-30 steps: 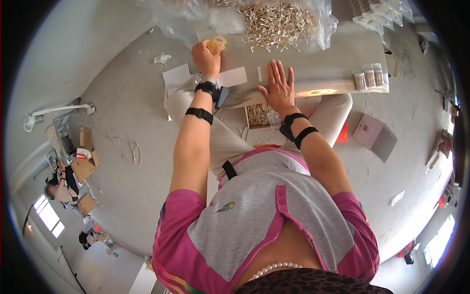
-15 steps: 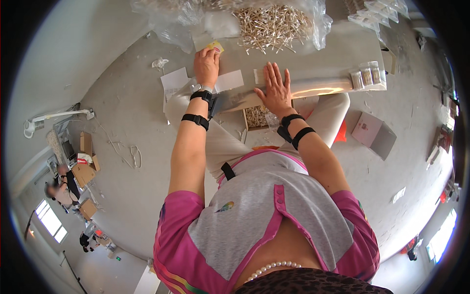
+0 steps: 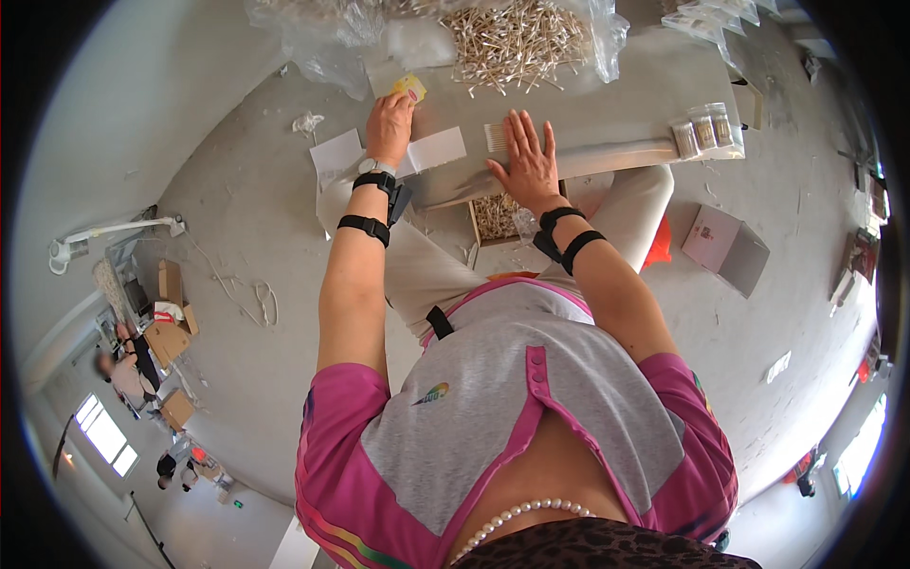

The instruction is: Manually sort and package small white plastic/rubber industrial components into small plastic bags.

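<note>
Toward the far left of the table, my left hand (image 3: pixel 389 131) is closed, its fingertips pinching the near edge of a small yellow card (image 3: pixel 409 88). My right hand (image 3: pixel 531 163) lies flat on the tabletop near the front edge, fingers stretched out and spread. Beside its index finger is a neat row of cotton swabs (image 3: pixel 495 138), partly covered by the fingers. A large loose heap of cotton swabs (image 3: pixel 517 45) spreads over the far side of the table. White paper (image 3: pixel 437 149) rests to the right of my left wrist.
Clear tubs of swabs (image 3: pixel 702 131) stand at the table's right end. A box of swabs (image 3: pixel 496 218) sits below the front edge, between my knees. Plastic bags (image 3: pixel 322 43) crowd the far left. An open carton (image 3: pixel 726 248) stands on the floor at right.
The whole view has shifted slightly. Both hands keep nearly the same places, the left at the yellow card and the right flat beside the swab row.
</note>
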Action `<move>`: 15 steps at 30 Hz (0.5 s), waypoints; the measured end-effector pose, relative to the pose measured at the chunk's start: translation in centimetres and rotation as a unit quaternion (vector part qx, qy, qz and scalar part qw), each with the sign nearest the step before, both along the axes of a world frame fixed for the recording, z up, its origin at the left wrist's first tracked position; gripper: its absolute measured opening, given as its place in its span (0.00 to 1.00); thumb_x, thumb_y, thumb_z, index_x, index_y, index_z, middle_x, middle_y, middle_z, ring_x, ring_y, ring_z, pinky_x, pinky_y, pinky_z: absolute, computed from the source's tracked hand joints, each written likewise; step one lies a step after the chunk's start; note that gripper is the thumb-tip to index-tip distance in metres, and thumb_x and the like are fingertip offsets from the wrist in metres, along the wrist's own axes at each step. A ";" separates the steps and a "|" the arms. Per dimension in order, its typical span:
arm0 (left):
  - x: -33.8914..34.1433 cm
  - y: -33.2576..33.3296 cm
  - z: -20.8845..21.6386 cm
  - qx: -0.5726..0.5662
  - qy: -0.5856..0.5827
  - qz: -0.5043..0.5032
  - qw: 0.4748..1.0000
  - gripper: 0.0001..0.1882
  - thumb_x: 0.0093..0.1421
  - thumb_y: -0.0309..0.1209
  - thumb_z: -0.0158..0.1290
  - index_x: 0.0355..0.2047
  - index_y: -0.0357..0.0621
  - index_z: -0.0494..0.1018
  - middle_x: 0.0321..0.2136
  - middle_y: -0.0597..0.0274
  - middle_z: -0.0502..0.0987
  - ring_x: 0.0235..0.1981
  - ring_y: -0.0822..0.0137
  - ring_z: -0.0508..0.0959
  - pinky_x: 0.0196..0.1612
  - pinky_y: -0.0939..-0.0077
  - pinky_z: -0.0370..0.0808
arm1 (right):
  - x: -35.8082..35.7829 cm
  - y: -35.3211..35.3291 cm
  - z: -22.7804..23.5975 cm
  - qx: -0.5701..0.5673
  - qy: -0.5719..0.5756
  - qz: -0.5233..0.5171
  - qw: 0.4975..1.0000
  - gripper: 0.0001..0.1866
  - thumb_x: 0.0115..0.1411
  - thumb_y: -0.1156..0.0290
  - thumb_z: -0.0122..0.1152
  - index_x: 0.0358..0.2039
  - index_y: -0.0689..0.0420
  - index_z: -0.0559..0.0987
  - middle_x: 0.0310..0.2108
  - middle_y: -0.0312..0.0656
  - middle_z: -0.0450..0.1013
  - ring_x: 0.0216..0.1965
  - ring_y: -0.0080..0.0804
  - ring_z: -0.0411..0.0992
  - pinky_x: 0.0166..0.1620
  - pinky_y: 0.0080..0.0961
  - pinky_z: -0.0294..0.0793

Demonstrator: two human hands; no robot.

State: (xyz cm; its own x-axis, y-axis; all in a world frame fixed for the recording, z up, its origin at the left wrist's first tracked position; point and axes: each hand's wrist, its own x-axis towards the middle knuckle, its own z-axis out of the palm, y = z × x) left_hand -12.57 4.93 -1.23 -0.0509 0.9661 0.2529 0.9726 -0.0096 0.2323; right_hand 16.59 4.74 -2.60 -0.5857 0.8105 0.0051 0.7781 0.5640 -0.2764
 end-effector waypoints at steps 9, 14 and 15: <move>-0.4 0.4 0.0 0.025 -0.054 0.007 0.998 0.08 0.59 0.31 0.61 0.37 0.41 0.80 0.41 0.57 0.82 0.44 0.52 0.79 0.50 0.60 0.77 | 0.1 0.0 0.1 0.001 0.009 0.002 1.000 0.44 0.68 0.42 0.48 0.74 0.59 0.52 0.76 0.42 0.47 0.78 0.36 0.39 0.76 0.52 0.30; 0.3 0.5 0.5 0.024 -0.007 0.001 1.000 0.06 0.59 0.31 0.61 0.33 0.42 0.80 0.37 0.57 0.81 0.41 0.52 0.79 0.47 0.59 0.76 | 0.0 -0.1 0.2 0.001 0.005 0.001 1.000 0.45 0.68 0.43 0.49 0.74 0.59 0.52 0.76 0.41 0.47 0.78 0.36 0.40 0.76 0.52 0.29; 0.1 0.6 0.4 0.019 0.012 0.002 1.000 0.06 0.58 0.32 0.61 0.32 0.42 0.80 0.35 0.57 0.81 0.39 0.52 0.79 0.46 0.58 0.76 | 0.0 -0.1 0.2 0.002 0.005 0.002 1.000 0.45 0.68 0.43 0.49 0.74 0.59 0.52 0.76 0.41 0.47 0.78 0.36 0.40 0.76 0.52 0.29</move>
State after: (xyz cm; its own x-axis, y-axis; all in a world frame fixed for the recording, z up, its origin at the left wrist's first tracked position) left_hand -12.43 5.54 -0.82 -0.0481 0.9555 0.2911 0.9780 -0.0141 0.2081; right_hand 16.55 4.60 -2.39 -0.5885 0.8084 0.0145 0.7732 0.5680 -0.2819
